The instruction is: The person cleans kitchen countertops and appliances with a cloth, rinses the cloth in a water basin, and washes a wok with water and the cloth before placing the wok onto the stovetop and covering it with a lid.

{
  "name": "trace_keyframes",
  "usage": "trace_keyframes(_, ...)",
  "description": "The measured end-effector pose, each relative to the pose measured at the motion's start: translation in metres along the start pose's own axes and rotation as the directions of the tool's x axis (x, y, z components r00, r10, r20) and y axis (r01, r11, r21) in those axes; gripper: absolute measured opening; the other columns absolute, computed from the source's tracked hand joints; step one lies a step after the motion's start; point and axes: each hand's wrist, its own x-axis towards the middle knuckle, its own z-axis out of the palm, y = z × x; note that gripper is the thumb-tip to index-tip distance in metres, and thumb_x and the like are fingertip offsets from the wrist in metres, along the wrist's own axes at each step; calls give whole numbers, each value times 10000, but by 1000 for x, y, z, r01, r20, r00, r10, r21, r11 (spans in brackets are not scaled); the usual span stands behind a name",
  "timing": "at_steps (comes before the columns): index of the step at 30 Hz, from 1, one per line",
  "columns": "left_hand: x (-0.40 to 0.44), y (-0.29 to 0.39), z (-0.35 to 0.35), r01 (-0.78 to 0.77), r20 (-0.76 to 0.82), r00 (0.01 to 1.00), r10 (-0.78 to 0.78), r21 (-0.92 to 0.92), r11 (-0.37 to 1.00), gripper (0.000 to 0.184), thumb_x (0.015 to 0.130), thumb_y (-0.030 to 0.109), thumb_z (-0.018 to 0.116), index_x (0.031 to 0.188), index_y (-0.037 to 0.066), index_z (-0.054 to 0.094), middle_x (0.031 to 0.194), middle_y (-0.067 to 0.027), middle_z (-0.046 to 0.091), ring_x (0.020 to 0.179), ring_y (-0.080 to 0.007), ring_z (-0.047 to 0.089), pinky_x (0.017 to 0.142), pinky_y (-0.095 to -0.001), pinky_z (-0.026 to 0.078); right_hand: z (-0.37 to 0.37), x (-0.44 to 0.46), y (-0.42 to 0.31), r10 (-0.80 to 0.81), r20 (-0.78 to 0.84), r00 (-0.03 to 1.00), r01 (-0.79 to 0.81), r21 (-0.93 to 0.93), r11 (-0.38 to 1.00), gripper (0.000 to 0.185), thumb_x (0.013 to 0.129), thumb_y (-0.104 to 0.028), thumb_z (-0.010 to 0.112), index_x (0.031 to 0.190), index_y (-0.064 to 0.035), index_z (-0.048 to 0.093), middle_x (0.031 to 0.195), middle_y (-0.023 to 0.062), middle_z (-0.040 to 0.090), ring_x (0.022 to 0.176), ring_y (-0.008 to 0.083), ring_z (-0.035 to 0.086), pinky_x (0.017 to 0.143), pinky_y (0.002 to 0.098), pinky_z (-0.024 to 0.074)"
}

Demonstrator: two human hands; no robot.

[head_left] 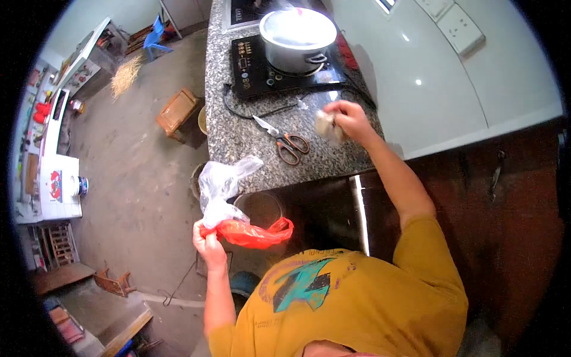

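Note:
My left hand [209,245] is closed on a clear plastic bag [219,184] and a red plastic bag [253,233], both off the counter's front left corner. My right hand [350,121] pinches a small greyish-beige item [328,126], blurred, above the granite counter [238,140]. Between the hands, scissors [281,141] with black and orange handles lie on the counter, blades towards the cooker. Beyond them a lidded metal pot [297,41] stands on a black induction cooker [248,68].
A power cable [262,113] runs along the cooker's near edge. Wall sockets [461,30] are at the upper right. On the floor to the left are a wooden stool [178,112] and a blue chair [156,37]. A round container [260,208] sits below the counter edge.

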Motion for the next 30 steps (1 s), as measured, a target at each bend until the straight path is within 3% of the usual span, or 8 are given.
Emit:
trace_keyframes(4,-26,2,-14,46,-110,993,-41,45,998,122,867,-12,510,955,40,577,862,-6,594,713,-76,553,584,-203,450,35,98,46,-134,45,990,141,-260,955,303,721,-77,570,992,-57,703,860,104,680,766,203,644,742,318,510)
trace_keyframes(7,-40,-2,-23,72,-182,981,-65,33,997,156,831,-25,508,957,40,574,868,-4,590,721,-81,554,591,-208,451,48,110,93,-247,290,925,378,-629,679,329,669,-60,603,965,-134,725,1124,99,648,1001,350,602,849,406,504)
trace_keyframes(10,-50,-5,-22,106,-254,962,-98,19,994,191,796,-34,497,959,32,572,888,-16,591,746,-97,559,613,-222,460,33,80,93,-110,429,896,397,-667,631,335,645,-48,624,946,-153,726,1231,80,599,1105,343,552,941,420,459)
trace_keyframes(14,-44,-12,-8,104,-263,960,-97,12,995,193,794,-35,491,958,27,572,891,-14,591,750,-99,556,625,-227,459,-6,-1,96,-298,416,859,504,-584,636,312,649,1,592,919,-96,712,1223,92,597,1082,344,546,954,442,436)
trace_keyframes(21,9,-17,75,159,-74,983,-168,-115,981,229,783,-54,469,980,23,557,906,-26,596,799,-112,581,709,-240,478,-41,-29,102,-29,373,928,266,-603,753,205,683,-89,614,870,-75,696,974,94,695,954,277,628,800,413,497)
trace_keyframes(24,34,0,113,113,64,992,-105,-150,982,223,793,-48,465,974,36,564,904,-22,602,794,-109,586,699,-238,483,-61,-69,61,529,545,650,11,-703,711,180,713,-103,616,869,-59,694,835,126,690,780,289,651,727,397,500)
trace_keyframes(26,47,16,147,72,158,987,-42,-186,980,172,836,-26,470,962,42,565,904,-16,603,798,-105,588,699,-238,487,-89,-111,88,511,683,522,-71,-562,824,190,714,-144,640,867,-49,700,787,111,690,732,236,644,697,371,500)
trace_keyframes(30,40,27,248,145,400,916,-20,-286,947,177,882,-23,483,1019,36,580,918,6,602,785,-80,555,680,-227,460,-120,-176,64,675,501,542,-471,-485,737,202,717,-139,661,893,-47,696,778,33,673,715,147,607,674,328,499)
